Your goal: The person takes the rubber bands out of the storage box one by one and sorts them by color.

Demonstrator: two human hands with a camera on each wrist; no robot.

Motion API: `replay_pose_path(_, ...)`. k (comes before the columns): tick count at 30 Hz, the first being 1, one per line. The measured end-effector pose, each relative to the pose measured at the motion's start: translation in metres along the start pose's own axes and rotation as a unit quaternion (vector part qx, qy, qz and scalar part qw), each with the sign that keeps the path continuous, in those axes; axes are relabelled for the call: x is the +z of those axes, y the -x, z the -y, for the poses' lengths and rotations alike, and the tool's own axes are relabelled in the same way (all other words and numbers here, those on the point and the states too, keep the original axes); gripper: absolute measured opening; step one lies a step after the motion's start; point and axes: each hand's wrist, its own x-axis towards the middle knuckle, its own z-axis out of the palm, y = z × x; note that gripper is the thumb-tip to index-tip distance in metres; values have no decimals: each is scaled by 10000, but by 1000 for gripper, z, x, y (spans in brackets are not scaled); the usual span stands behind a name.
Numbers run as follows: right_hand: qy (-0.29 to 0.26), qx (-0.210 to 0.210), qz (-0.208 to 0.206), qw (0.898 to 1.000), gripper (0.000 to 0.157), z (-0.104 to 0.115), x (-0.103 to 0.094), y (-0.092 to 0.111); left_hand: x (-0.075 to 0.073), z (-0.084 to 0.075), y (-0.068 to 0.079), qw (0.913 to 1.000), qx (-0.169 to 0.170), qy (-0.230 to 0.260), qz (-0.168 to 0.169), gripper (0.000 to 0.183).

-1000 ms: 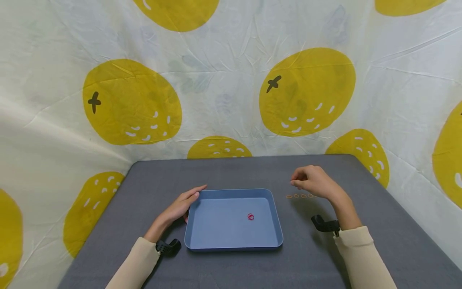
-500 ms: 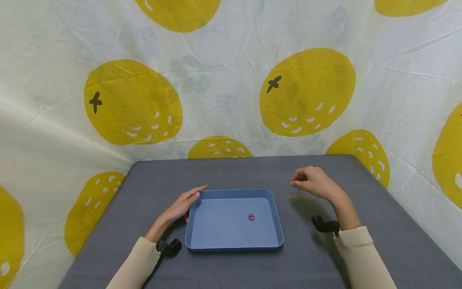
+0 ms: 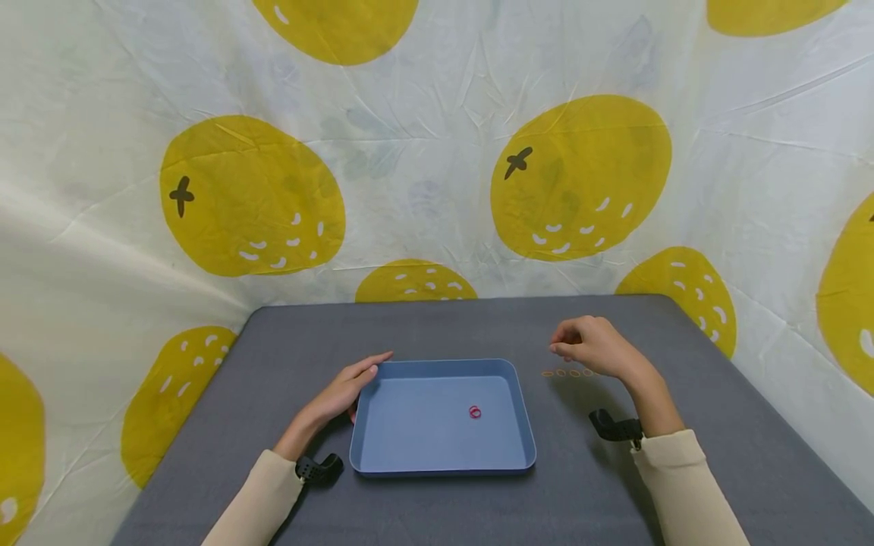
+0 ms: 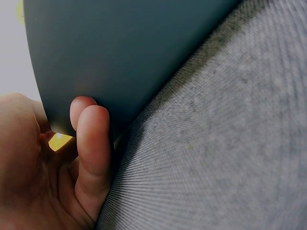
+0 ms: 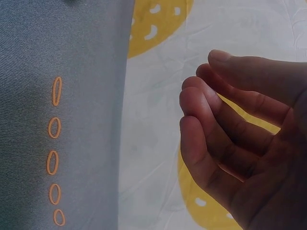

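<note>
A shallow blue tray (image 3: 416,451) lies on the grey table, with small red bands (image 3: 474,412), like rubber bands, inside it right of centre. My left hand (image 3: 339,390) holds the tray by its left side near the far corner. In the left wrist view, bent fingers (image 4: 93,143) press against the tray's outer wall. To the right of the tray, several orange rubber bands (image 5: 52,162) lie in a row. Above them hovers my right hand (image 3: 594,346), its fingers loosely curled, nothing visible between thumb and fingertips.
The grey table (image 3: 437,326) ends at a white cloth backdrop (image 3: 416,167) printed with yellow fruit shapes. A black wrist camera (image 3: 321,470) sits on the left wrist, another wrist camera (image 3: 614,426) on the right.
</note>
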Motion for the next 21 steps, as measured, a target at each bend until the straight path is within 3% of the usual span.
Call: replay_pose_path(21, 38, 28, -20, 10000, 9, 4, 2, 1, 1, 2, 1, 10000, 31, 10, 4, 42)
